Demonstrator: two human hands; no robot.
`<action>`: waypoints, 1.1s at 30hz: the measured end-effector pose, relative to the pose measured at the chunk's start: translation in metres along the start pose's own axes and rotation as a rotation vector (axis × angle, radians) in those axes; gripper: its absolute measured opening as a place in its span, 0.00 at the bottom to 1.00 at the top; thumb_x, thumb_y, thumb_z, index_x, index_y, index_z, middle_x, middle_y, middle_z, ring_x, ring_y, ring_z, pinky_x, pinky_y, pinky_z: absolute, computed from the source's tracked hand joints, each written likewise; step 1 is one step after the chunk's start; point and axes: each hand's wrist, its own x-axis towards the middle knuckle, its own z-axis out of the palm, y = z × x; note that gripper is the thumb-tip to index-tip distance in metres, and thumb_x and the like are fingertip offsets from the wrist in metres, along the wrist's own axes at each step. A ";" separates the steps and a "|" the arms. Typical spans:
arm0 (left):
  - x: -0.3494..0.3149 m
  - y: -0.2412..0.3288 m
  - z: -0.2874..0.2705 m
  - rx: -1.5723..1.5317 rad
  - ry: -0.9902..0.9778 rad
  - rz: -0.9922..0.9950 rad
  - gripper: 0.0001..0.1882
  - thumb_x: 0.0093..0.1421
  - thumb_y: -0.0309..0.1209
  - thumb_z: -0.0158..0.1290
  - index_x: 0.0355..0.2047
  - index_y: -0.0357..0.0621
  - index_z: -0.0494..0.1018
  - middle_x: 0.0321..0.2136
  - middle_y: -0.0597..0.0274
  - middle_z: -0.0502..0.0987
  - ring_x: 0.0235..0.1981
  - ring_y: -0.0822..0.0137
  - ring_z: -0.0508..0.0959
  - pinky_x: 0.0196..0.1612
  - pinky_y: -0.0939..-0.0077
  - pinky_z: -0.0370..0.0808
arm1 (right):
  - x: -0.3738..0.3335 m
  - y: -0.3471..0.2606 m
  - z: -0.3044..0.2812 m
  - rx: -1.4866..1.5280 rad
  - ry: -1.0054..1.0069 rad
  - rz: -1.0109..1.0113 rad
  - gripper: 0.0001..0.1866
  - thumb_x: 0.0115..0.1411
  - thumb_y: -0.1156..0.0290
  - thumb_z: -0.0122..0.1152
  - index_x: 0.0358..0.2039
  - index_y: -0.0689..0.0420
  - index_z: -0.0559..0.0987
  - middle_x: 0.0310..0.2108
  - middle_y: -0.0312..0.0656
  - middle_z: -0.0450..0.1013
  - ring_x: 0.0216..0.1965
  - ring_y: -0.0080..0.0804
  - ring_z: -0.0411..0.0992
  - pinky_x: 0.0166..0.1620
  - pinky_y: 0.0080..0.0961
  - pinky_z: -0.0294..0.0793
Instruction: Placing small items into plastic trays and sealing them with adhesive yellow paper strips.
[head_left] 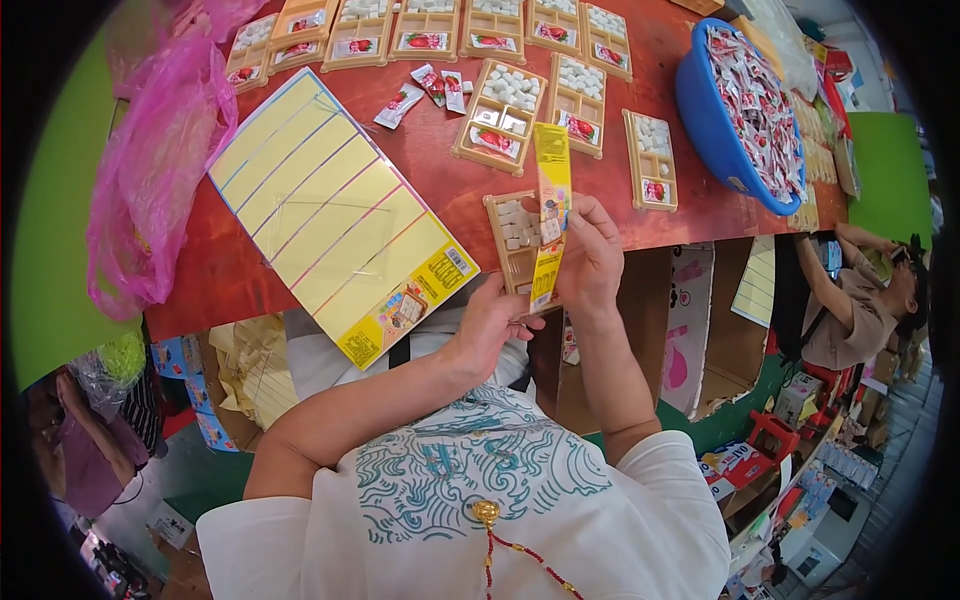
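A narrow yellow label strip (pixel 550 215) is pinched upright by the fingers (pixel 566 222) of the right hand (pixel 590 255), approx. at the strip's middle; its lower end is gripped by the left hand (pixel 495 320), fingers closed on it from below. The strip is held just over the table's near edge, in front of a tan plastic tray (pixel 512 240) w/ white cubes in its compartments; whether the tray is also gripped by the left hand cannot be told.

Further out, more tan trays (pixel 500 115) w/ white cubes and small red-printed sachets are laid in rows on the red table (pixel 430 170). A few loose sachets (pixel 430 88) are scattered near them. A large yellow sheet (pixel 335 210) of label strips is laid at the left, overhanging the table edge. A pink plastic bag (pixel 150 170) is seen at far left, a blue basin (pixel 715 120) full of sachets at right. Another person (pixel 860 300) is seated beyond, lower right.
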 end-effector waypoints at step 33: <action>0.000 0.033 -0.021 2.033 0.124 1.206 0.24 0.54 0.36 0.52 0.50 0.35 0.70 0.54 0.50 0.68 0.60 0.51 0.62 0.61 0.35 0.46 | 0.022 -0.006 0.005 0.098 0.055 -0.041 0.08 0.61 0.74 0.48 0.37 0.64 0.72 0.44 0.52 0.74 0.47 0.43 0.73 0.60 0.39 0.66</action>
